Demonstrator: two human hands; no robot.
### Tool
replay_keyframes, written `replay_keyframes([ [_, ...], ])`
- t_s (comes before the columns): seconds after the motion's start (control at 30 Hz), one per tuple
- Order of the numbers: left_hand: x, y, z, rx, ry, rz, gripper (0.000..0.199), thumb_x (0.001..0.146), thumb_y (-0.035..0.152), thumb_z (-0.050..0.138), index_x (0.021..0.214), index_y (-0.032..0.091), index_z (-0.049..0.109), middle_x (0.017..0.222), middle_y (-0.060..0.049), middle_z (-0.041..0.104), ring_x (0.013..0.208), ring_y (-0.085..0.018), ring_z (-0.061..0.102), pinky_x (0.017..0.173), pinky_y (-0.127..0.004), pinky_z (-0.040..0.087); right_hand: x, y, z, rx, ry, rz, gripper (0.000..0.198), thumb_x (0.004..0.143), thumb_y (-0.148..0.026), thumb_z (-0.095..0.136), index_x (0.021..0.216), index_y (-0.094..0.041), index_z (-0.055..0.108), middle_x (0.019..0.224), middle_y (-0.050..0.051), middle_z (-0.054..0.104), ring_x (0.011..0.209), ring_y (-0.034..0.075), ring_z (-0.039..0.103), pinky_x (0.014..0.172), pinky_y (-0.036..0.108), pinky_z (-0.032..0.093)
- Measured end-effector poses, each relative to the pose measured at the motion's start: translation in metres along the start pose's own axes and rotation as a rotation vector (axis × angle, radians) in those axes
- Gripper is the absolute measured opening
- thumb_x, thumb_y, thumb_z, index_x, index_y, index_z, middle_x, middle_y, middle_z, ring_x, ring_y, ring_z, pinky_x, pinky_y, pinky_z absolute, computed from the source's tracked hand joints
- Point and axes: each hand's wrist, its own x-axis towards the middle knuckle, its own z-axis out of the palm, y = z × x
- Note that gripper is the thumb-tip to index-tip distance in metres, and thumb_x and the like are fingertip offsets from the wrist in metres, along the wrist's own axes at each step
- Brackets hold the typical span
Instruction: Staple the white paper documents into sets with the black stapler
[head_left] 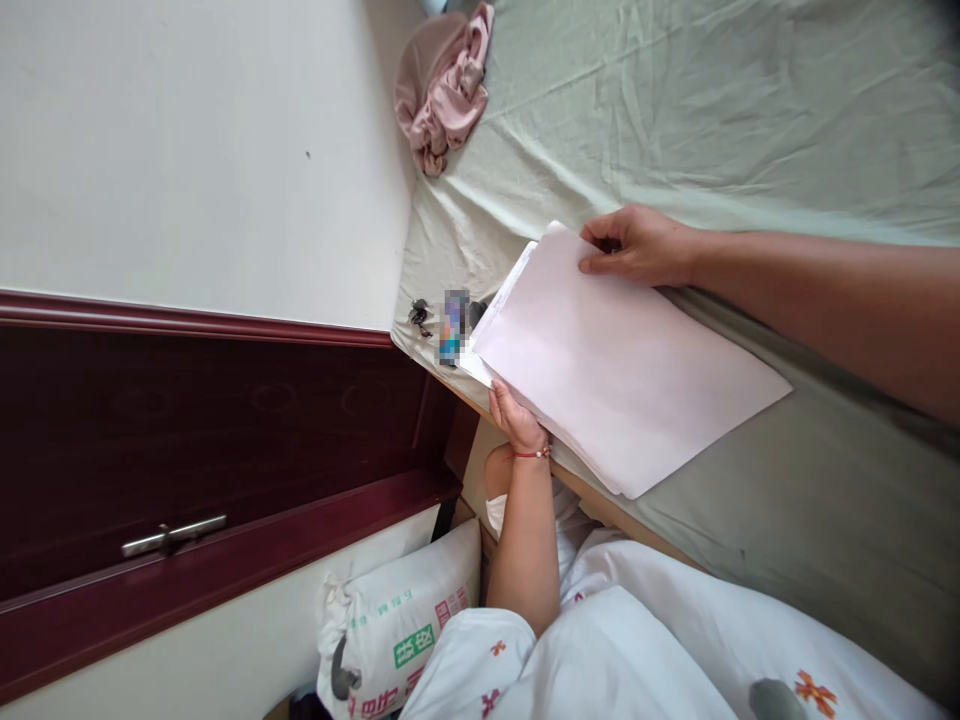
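Note:
A stack of white paper sheets (630, 350) lies at a slant over the edge of the bed. Its top sheet is blank, and sheets with some print peek out at the upper left edge. My left hand (519, 420), with a red string bracelet at the wrist, grips the lower left edge; its fingers are partly hidden under the stack. At the upper edge, my right hand (637, 245) pinches the paper between thumb and curled fingers. Whether it holds one sheet or several, I cannot tell.
The bed has a pale green sheet (750, 130). A crumpled pink cloth (442, 90) lies by the wall. Keys (420, 315) and a blurred colourful item (453, 330) are left of the paper. Below stand a printed white sack (405, 630) and a dark red door (225, 420).

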Motion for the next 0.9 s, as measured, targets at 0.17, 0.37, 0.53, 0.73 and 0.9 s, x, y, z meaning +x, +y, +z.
replay_keyframes([
  [0.17,0.0003,-0.0009,0.0014,0.012,0.05,-0.042,0.039,0.101,0.043,0.057,0.122,0.014,0.071,0.137,-0.014,0.072,0.14,-0.027,0.062,0.12,-0.037,0.048,-0.0009,-0.0021,-0.0003,0.04,-0.036,-0.007,0.012,0.088,-0.032,0.07,0.092,-0.021,0.072,0.08,0.001,0.064,0.078,0.017,0.057,0.072,0.031,0.044],
  [0.37,-0.0026,-0.0002,0.0001,0.103,0.044,-0.028,0.038,0.103,0.043,0.055,0.122,0.015,0.071,0.137,-0.014,0.071,0.138,-0.027,0.063,0.118,-0.037,0.05,-0.0017,-0.0061,0.0016,0.075,0.004,0.051,0.012,0.089,-0.032,0.07,0.088,-0.02,0.069,0.076,0.001,0.063,0.078,0.017,0.058,0.071,0.031,0.043],
  [0.53,-0.0051,-0.0007,0.0005,0.086,-0.012,-0.026,0.039,0.103,0.046,0.057,0.123,0.015,0.07,0.137,-0.015,0.071,0.138,-0.028,0.063,0.118,-0.038,0.05,-0.0033,-0.0087,0.001,0.054,-0.006,0.082,0.015,0.091,-0.035,0.07,0.088,-0.02,0.068,0.075,0.002,0.063,0.08,0.018,0.06,0.073,0.031,0.045],
  [0.73,-0.0038,-0.0072,-0.0029,0.067,-0.089,0.015,0.054,0.096,0.061,0.066,0.125,0.016,0.071,0.135,-0.015,0.072,0.138,-0.031,0.064,0.116,-0.04,0.053,-0.0036,-0.0074,0.0007,0.047,-0.004,0.09,0.015,0.09,-0.036,0.071,0.088,-0.022,0.068,0.076,0.001,0.063,0.08,0.019,0.061,0.074,0.032,0.047],
  [0.9,-0.0032,-0.0095,-0.0041,0.075,-0.103,0.025,0.059,0.094,0.066,0.066,0.127,0.017,0.072,0.135,-0.015,0.073,0.137,-0.032,0.065,0.114,-0.039,0.054,-0.0034,-0.0076,0.0008,0.034,0.017,0.088,0.018,0.088,-0.039,0.073,0.088,-0.022,0.069,0.075,0.002,0.064,0.082,0.02,0.062,0.075,0.033,0.048],
])
